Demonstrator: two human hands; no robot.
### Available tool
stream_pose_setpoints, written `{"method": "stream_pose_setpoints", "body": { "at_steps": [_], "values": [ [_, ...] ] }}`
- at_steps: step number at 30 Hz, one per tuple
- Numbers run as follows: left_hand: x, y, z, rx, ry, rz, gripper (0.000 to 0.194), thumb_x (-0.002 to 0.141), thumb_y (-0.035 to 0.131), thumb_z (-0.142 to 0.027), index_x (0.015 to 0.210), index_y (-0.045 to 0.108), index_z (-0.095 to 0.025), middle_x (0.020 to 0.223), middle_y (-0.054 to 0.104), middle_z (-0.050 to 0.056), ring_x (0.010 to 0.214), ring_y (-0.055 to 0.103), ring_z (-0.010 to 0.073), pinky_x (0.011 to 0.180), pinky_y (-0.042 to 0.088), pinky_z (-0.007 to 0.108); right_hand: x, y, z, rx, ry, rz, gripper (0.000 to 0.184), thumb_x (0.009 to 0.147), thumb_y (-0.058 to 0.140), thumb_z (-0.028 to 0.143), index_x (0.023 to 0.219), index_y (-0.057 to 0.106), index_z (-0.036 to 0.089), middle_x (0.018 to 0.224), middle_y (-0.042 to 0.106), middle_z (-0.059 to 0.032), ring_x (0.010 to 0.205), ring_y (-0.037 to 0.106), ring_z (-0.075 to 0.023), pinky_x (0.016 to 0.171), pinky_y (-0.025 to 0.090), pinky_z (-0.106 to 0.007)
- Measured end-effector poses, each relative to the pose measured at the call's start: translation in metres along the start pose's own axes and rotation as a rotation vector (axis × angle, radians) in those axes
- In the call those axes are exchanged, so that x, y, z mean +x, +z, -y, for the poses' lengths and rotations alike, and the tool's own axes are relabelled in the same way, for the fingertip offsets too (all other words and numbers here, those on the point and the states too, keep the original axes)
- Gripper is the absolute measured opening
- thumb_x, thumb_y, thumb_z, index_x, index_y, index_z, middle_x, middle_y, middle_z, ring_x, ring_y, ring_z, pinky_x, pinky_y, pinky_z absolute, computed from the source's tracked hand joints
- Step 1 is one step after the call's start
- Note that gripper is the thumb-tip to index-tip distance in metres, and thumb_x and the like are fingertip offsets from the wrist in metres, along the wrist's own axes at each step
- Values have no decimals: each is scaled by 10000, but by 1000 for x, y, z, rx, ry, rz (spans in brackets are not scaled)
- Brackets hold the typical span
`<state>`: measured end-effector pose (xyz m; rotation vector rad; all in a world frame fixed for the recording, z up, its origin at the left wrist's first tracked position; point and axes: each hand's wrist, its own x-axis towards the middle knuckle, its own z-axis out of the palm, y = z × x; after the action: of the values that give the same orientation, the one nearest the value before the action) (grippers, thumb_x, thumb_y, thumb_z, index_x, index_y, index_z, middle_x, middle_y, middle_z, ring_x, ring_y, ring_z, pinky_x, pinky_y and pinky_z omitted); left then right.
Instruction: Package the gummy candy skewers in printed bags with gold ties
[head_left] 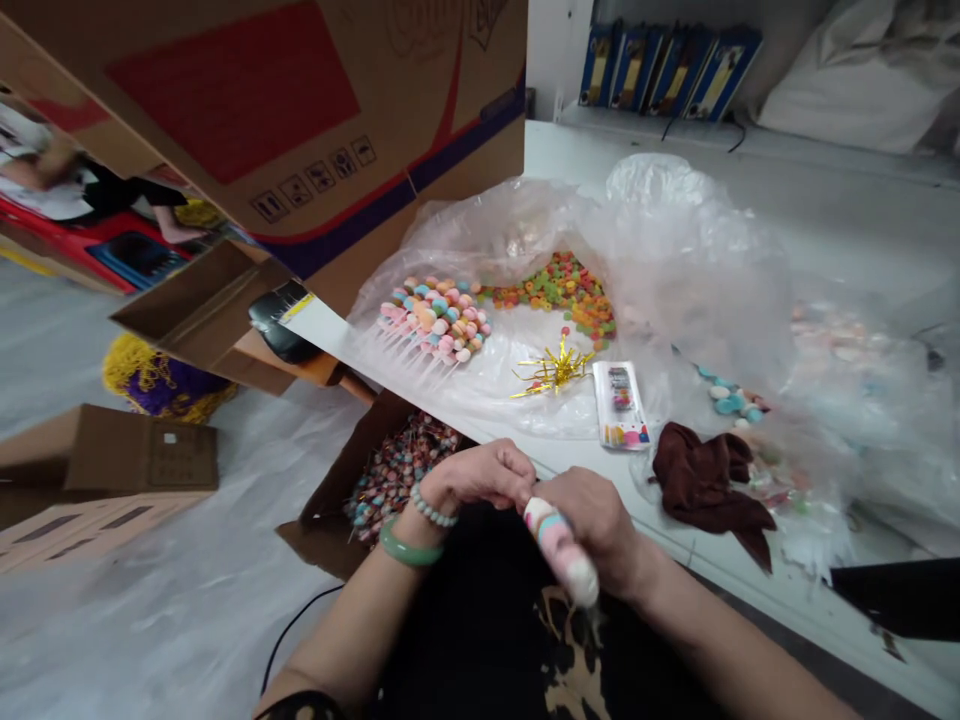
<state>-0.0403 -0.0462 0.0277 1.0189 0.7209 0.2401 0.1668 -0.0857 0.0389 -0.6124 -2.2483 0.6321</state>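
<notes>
At the desk's front edge (750,585) | carton of candy sticks (397,478) just left of the hands | left hand (480,478) closed, apparently pinching the top of the pastel candy skewer (561,550) | right hand (592,525) wrapped snugly around it, steadying it | brown cloth (709,490) farther right

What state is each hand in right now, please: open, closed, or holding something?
Left hand: closed, fingers pinching the top end of the pastel candy skewer.
Right hand: closed, gripping the same skewer.

White table (840,235): crumpled clear plastic sheeting (675,250), brown cloth (709,487) near front edge (bunched up).
</notes>
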Motion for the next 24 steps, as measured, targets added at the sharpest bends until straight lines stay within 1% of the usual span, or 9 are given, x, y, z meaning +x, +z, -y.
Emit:
{"method": "stream_pose_setpoints", "body": {
  "at_steps": [3, 5, 8, 10, 12, 14, 16, 19, 24],
  "values": [
    [-16, 0, -29, 415, -57, 57, 277, 677, 758, -388, 640, 666, -129, 496, 511, -27, 474, 396, 82, 464, 287, 221, 7, 3, 12, -459, -236, 152, 251, 905, 418, 77, 736, 581, 165, 593, 567, -39, 552, 497, -163, 573, 353, -313],
    [-23, 16, -42, 767, -19, -126, 144, 768, 660, -240, 669, 667, -136, 564, 555, -6, 541, 448, 103, 533, 351, 228, 17, 3, 9, -559, -190, 233, 250, 836, 432, 8, 710, 588, 157, 595, 579, -52, 536, 479, -160, 552, 325, -306],
    [-19, 52, -40, 1096, 133, -761, 229, 851, 449, -87, 770, 656, -141, 718, 623, 62, 670, 541, 159, 668, 434, 282, 38, 0, -6, -266, 241, 38, 224, 814, 462, 81, 656, 596, 165, 551, 559, -21, 497, 440, -137, 506, 306, -272],
    [-7, 68, -27, 947, 312, -1079, 260, 903, 398, -131, 926, 656, -156, 831, 648, 92, 760, 586, 188, 745, 471, 322, 52, -1, -16, 62, 535, -148, 249, 844, 478, 230, 622, 581, 187, 503, 504, 34, 453, 386, -111, 454, 299, -243],
    [7, 68, -11, 545, 515, -1171, 206, 930, 450, -252, 994, 633, -183, 884, 658, 84, 810, 613, 183, 771, 495, 309, 58, 4, -22, 368, 689, -209, 291, 862, 480, 349, 627, 563, 198, 466, 443, 69, 404, 317, -96, 413, 293, -232],
    [17, 55, 3, 26, 542, -993, 275, 930, 492, -421, 1023, 604, -188, 858, 657, 62, 756, 630, 167, 710, 516, 287, 56, 13, -24, 532, 698, -205, 325, 898, 452, 395, 653, 545, 202, 453, 405, 74, 380, 280, -93, 404, 292, -231],
    [19, 38, 14, -370, 397, -582, 486, 887, 480, -614, 1042, 594, -167, 818, 657, 67, 701, 651, 176, 657, 534, 301, 46, 21, -26, 503, 635, -221, 336, 915, 461, 427, 682, 555, 203, 479, 433, 52, 409, 331, -105, 439, 311, -242],
    [12, 18, 26, -569, 164, -139, 574, 788, 600, -667, 1032, 605, -147, 816, 669, 84, 629, 668, 186, 530, 521, 266, 26, 27, -30, 233, 485, -217, 281, 864, 592, 406, 672, 599, 201, 536, 513, 6, 521, 439, -135, 538, 332, -276],
    [-1, 11, 31, -593, 117, -267, 362, 803, 705, -453, 997, 624, -158, 791, 675, 53, 642, 661, 153, 491, 519, 209, 9, 25, -37, -438, -84, -153, 238, 944, 495, 197, 752, 635, 191, 589, 558, -18, 601, 478, -145, 605, 291, -322]
  ]
}}
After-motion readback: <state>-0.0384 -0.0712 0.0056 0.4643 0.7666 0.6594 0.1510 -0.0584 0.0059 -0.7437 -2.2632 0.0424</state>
